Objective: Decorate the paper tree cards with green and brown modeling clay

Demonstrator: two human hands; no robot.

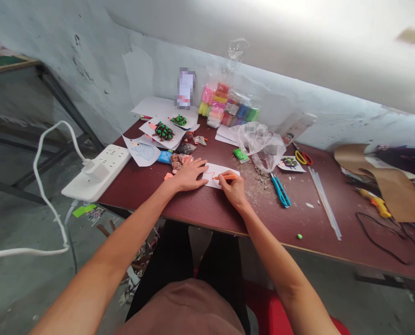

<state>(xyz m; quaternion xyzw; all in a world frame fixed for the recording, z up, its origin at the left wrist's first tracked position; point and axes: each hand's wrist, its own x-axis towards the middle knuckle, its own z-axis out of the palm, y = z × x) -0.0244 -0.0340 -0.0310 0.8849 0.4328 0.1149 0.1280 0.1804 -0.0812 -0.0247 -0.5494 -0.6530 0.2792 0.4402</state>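
My right hand (pixel 232 187) grips an orange marker (pixel 225 177), its tip on a white paper sheet (pixel 228 170) lying on the dark red table (pixel 200 215). A thin orange squiggle runs across the sheet by the tip. My left hand (pixel 190 176) lies flat and palm down, its fingertips at the sheet's left edge. Pinkish clay scraps (pixel 177 162) sit just beyond those fingers. Farther back lie paper sheets bearing green-and-brown clay pictures (pixel 163 131).
Bagged modelling clay (pixel 228 106) and crumpled clear plastic (pixel 259 146) stand at the back. A blue utility knife (pixel 280 189), scissors (pixel 303 157) and glue sticks (pixel 324 200) lie right. A white power strip (pixel 96 172) sits left, with its cable trailing over the table edge.
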